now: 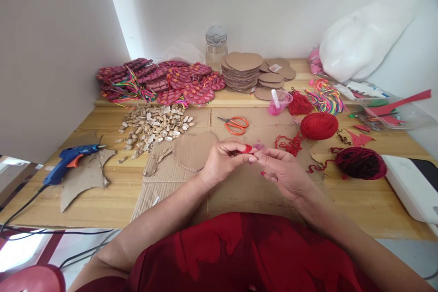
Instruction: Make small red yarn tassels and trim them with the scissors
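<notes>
My left hand [224, 159] is closed, thumb against forefinger, with a small band of red yarn [246, 149] wound at the forefinger's tip. Against those fingertips, my right hand [285, 171] is pinched shut; whatever lies between its fingers is too small to make out. Both hands are above a cardboard sheet [236, 191]. Orange-handled scissors [236, 124] lie just beyond them. A heart-shaped cardboard piece [191, 150] rests left of my left hand. To the right are a red yarn ball [319, 126] with loose strands and a dark red yarn ball [361, 163].
Peanut shells [153, 127] are heaped at left, near a blue glue gun [70, 162] on a cardboard scrap. Behind stand decorated pink pieces [185, 82], a lidded jar [216, 48] and stacked cardboard shapes [241, 70]. A pink cup [278, 101] and plastic tray [400, 114] are right.
</notes>
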`<state>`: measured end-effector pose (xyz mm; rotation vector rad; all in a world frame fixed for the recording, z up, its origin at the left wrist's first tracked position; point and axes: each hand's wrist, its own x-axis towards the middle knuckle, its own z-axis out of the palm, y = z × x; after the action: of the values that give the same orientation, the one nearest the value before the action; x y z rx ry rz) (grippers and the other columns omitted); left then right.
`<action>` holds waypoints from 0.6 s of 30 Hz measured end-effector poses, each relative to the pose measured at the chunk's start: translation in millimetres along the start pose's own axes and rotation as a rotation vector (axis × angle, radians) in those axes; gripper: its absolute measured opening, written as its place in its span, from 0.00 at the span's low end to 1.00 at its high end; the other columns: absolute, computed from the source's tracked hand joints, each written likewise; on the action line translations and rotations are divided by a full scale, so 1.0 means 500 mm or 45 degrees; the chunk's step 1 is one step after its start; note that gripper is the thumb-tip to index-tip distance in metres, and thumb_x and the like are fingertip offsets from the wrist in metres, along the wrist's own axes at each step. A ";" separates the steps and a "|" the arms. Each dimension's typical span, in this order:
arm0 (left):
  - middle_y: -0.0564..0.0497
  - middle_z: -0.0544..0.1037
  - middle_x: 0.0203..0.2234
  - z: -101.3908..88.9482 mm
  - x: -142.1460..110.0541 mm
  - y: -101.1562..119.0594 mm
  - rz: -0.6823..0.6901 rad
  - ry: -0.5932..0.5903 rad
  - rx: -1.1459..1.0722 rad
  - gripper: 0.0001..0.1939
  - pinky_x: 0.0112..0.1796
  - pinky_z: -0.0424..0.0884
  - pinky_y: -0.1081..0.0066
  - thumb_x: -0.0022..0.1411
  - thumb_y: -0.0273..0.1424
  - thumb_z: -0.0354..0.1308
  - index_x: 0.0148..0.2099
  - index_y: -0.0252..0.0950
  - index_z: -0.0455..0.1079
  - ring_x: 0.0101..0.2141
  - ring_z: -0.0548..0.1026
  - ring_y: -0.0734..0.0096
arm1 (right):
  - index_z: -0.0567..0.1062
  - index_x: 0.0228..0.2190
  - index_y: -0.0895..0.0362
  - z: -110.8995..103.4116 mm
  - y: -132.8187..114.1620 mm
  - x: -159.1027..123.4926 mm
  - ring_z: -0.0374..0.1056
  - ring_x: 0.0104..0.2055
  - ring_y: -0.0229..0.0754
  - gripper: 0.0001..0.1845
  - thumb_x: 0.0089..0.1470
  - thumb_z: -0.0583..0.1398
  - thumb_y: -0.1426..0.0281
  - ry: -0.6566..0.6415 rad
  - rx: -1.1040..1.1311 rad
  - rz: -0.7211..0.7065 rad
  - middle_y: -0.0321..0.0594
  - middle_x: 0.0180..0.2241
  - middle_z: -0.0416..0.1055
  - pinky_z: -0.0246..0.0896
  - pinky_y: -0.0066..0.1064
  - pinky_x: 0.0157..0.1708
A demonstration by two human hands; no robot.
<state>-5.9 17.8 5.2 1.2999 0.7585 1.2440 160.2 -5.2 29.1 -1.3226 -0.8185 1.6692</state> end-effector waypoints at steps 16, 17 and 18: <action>0.55 0.71 0.21 -0.053 0.030 0.014 -0.121 0.356 -0.110 0.15 0.24 0.58 0.78 0.51 0.40 0.70 0.29 0.33 0.73 0.21 0.62 0.82 | 0.76 0.28 0.58 -0.101 -0.053 -0.043 0.50 0.22 0.31 0.19 0.53 0.63 0.53 -0.077 -0.757 -0.304 0.31 0.20 0.58 0.44 0.27 0.21; 0.55 0.70 0.21 -0.056 0.033 0.015 -0.113 0.384 -0.148 0.15 0.23 0.57 0.78 0.50 0.39 0.70 0.29 0.33 0.73 0.21 0.61 0.82 | 0.76 0.27 0.57 -0.115 -0.056 -0.048 0.51 0.22 0.32 0.19 0.54 0.63 0.53 -0.042 -0.797 -0.331 0.31 0.20 0.58 0.44 0.27 0.21; 0.55 0.70 0.21 -0.058 0.034 0.017 -0.106 0.413 -0.187 0.16 0.23 0.57 0.79 0.49 0.39 0.71 0.29 0.33 0.72 0.21 0.61 0.83 | 0.75 0.27 0.57 -0.129 -0.058 -0.054 0.51 0.22 0.32 0.19 0.54 0.62 0.53 -0.012 -0.824 -0.351 0.31 0.20 0.59 0.45 0.27 0.22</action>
<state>-31.2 40.7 12.0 0.9493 0.9211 1.4335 231.4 -17.1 51.1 -1.5290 -1.5567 1.2320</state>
